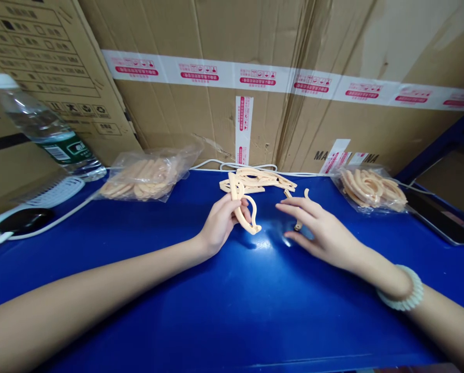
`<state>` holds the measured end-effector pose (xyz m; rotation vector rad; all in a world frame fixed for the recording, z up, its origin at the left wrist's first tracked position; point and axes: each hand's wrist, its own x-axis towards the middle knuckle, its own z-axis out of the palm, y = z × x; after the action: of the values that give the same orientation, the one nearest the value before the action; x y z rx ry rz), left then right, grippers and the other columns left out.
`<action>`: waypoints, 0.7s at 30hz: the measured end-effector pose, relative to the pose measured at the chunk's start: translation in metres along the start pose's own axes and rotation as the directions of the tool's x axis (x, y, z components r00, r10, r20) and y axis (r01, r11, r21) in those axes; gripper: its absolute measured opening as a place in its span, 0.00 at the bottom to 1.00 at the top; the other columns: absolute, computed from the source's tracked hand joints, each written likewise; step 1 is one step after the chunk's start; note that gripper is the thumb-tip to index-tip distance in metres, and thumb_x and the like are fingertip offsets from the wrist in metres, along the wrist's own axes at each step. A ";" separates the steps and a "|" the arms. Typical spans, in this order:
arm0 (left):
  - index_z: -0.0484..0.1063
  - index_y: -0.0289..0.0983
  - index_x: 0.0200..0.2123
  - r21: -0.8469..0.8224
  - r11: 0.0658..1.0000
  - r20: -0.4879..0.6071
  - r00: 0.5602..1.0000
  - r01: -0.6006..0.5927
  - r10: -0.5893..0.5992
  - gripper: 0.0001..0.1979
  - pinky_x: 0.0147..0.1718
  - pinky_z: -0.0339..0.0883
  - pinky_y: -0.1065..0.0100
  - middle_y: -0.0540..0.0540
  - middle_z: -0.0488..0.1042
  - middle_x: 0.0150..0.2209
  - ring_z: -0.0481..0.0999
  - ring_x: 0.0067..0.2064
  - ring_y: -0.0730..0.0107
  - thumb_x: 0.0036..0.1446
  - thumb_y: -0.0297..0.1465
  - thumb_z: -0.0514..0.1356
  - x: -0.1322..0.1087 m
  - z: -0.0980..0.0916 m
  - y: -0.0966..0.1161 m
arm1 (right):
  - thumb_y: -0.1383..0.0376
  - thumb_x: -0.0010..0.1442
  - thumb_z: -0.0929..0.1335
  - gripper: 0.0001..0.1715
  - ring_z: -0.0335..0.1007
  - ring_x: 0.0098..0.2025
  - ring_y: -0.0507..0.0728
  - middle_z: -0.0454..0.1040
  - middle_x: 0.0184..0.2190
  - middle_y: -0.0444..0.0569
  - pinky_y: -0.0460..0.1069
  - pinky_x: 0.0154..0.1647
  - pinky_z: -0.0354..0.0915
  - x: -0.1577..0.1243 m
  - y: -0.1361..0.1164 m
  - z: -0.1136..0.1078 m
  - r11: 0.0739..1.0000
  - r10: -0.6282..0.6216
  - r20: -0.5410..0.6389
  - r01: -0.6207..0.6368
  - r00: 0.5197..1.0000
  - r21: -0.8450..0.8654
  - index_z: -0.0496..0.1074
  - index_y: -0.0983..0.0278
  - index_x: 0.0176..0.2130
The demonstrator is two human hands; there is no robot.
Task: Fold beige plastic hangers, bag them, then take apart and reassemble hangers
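Note:
My left hand (220, 224) is closed round a curved peach plastic clip part (244, 210), held upright over the blue table (232, 311). My right hand (317, 230) lies just to the right with fingers stretched out, resting over another peach part (302, 199) on the table; I cannot tell whether it grips it. A small pile of the same loose peach parts (261, 180) lies just beyond both hands.
Clear bags of peach parts sit at the left (146, 176) and right (372, 189). Cardboard boxes (255, 77) wall off the back. A water bottle (45, 129), a white fan (49, 194), a black object (22, 220) and a cable lie at the left; a tablet (441, 217) lies at the right.

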<state>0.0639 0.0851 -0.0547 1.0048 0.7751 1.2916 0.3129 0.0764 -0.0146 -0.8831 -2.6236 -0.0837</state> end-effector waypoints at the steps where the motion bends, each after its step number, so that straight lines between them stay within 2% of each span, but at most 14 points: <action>1: 0.68 0.35 0.35 0.033 0.999 0.025 1.000 -0.009 0.008 0.07 0.32 0.72 0.64 0.48 0.72 0.23 0.74 0.27 0.65 0.58 0.34 0.57 -0.001 0.000 -0.001 | 0.63 0.70 0.65 0.28 0.63 0.64 0.66 0.65 0.63 0.63 0.62 0.60 0.67 0.001 -0.009 0.002 0.999 -0.051 -0.005 0.051 0.999 -0.011 0.62 0.65 0.66; 4: 0.71 0.34 0.38 0.140 0.989 0.123 0.992 -0.052 0.035 0.10 0.33 0.70 0.66 0.48 0.72 0.26 0.72 0.30 0.66 0.60 0.36 0.59 -0.004 0.000 0.000 | 0.67 0.69 0.64 0.28 0.61 0.65 0.68 0.63 0.65 0.64 0.64 0.59 0.68 0.001 -0.027 0.009 0.978 -0.193 0.008 0.193 0.981 -0.077 0.62 0.65 0.67; 8: 0.73 0.34 0.44 0.238 0.965 0.218 0.974 -0.106 0.053 0.15 0.33 0.66 0.68 0.49 0.71 0.29 0.70 0.31 0.68 0.62 0.40 0.60 -0.009 0.002 0.004 | 0.70 0.69 0.64 0.25 0.65 0.61 0.68 0.69 0.61 0.63 0.65 0.56 0.69 0.000 -0.032 0.016 0.944 -0.276 0.040 0.279 0.960 -0.176 0.66 0.69 0.63; 16: 0.73 0.33 0.50 0.285 0.955 0.244 0.970 -0.077 0.005 0.21 0.31 0.63 0.70 0.50 0.67 0.29 0.66 0.31 0.70 0.63 0.43 0.60 -0.012 0.000 0.003 | 0.72 0.70 0.62 0.23 0.67 0.59 0.68 0.72 0.59 0.60 0.63 0.54 0.67 -0.001 -0.031 0.018 0.902 -0.341 0.034 0.337 0.939 -0.271 0.68 0.71 0.62; 21: 0.73 0.35 0.42 0.289 0.951 0.229 0.973 -0.106 0.039 0.18 0.30 0.61 0.70 0.50 0.65 0.30 0.64 0.30 0.71 0.64 0.45 0.60 -0.013 0.001 0.004 | 0.72 0.71 0.61 0.22 0.68 0.56 0.65 0.74 0.56 0.59 0.60 0.55 0.66 0.000 -0.034 0.017 0.900 -0.349 0.027 0.343 0.937 -0.268 0.69 0.71 0.61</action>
<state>0.0612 0.0718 -0.0514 1.4079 0.7813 1.1193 0.2869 0.0517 -0.0288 -0.4750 -2.7604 -0.5520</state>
